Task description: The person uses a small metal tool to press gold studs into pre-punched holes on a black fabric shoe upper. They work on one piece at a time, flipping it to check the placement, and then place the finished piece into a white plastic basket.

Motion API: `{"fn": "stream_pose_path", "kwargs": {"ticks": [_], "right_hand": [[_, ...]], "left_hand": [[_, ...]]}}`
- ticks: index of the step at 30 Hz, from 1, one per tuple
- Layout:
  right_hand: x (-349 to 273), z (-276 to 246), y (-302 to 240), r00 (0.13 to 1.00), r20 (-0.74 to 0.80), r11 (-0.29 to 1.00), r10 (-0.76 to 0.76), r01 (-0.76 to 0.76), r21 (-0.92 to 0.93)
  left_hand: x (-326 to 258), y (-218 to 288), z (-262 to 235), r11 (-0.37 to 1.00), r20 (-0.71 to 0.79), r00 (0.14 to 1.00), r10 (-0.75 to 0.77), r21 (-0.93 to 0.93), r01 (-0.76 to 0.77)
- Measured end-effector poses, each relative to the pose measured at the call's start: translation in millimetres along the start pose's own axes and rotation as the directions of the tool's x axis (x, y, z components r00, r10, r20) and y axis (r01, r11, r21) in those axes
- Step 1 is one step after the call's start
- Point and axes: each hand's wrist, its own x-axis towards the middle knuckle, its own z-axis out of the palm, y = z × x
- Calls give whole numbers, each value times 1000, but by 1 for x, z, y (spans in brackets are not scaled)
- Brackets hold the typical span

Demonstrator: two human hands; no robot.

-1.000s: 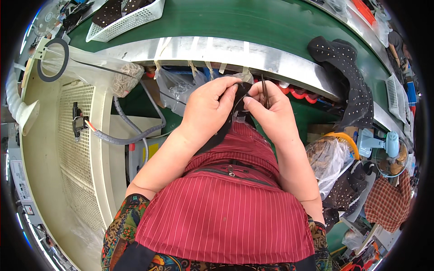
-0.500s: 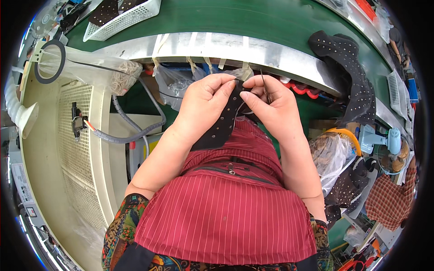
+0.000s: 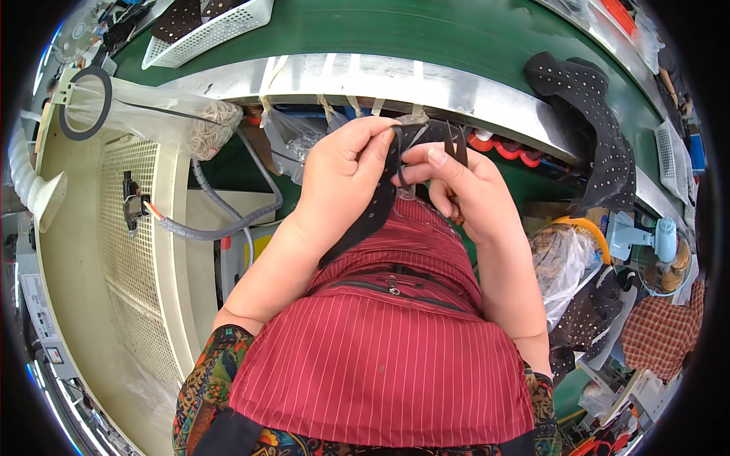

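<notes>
My left hand (image 3: 346,163) pinches the upper end of a black studded piece (image 3: 374,209) between thumb and forefinger. The piece hangs down in front of my apron, with small metal studs or eyelets along it. Close on its right is my right hand (image 3: 464,178), fingers bent. A pair of dark narrow blades (image 3: 455,144), seemingly scissors, sticks up from it; the handles are mostly hidden in the palm. My right fingertips meet a thin black strip (image 3: 400,156) at the piece's edge; whether they grip it, I cannot tell.
Ahead runs a green conveyor belt (image 3: 426,38) with a metal edge (image 3: 487,91). Another studded black piece (image 3: 589,129) drapes over it at right. A white basket (image 3: 205,38) stands far left. Plastic bags (image 3: 289,144) hang below the edge. A small blue fan (image 3: 646,237) is at right.
My right hand has moved slightly down and its fingers have loosened from the pinch at the piece's top. The blades now show spread apart. A thin strip shows between my hands.
</notes>
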Motion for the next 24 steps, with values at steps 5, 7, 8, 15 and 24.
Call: {"fn": "stream_pose_path", "kwargs": {"ticks": [5, 7, 8, 15, 24], "right_hand": [[11, 4, 12, 995, 67, 937, 79, -97, 336], [14, 4, 15, 991, 80, 906, 107, -131, 403], [15, 4, 16, 989, 86, 888, 121, -147, 435], [13, 5, 20, 993, 11, 887, 120, -113, 447], [8, 14, 15, 946, -232, 974, -227, 224, -41]], "left_hand": [[0, 2, 2, 932, 4, 962, 274, 246, -267], [1, 5, 1, 912, 25, 953, 301, 284, -296], [0, 7, 0, 910, 39, 954, 298, 291, -296], [0, 17, -3, 987, 63, 998, 19, 156, -29], [-1, 7, -2, 961, 90, 971, -222, -151, 233]]}}
